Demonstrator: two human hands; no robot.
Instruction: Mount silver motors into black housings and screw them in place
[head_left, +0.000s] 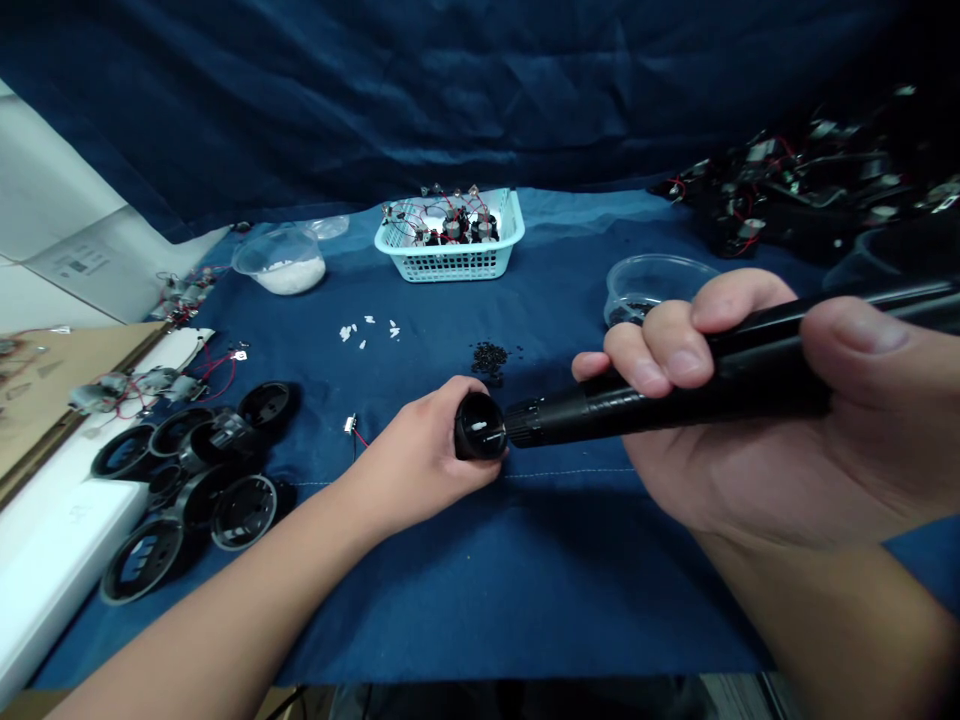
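My left hand (420, 455) rests on the blue cloth and is closed around a small black round part (480, 427) with a white bit inside. My right hand (757, 420) grips a long black electric screwdriver (675, 395), held nearly level, its tip pressed against the side of that black part. A small pile of black screws (491, 357) lies just behind the part. A few white plastic bits (367, 332) are scattered further left.
Several black ring housings (195, 480) lie at the left beside small motors with red wires (142, 385). A pale blue basket (450, 245) of wired motors stands at the back. Two clear tubs (281, 262) (652, 285) sit nearby. More wired parts (795, 180) pile at the far right.
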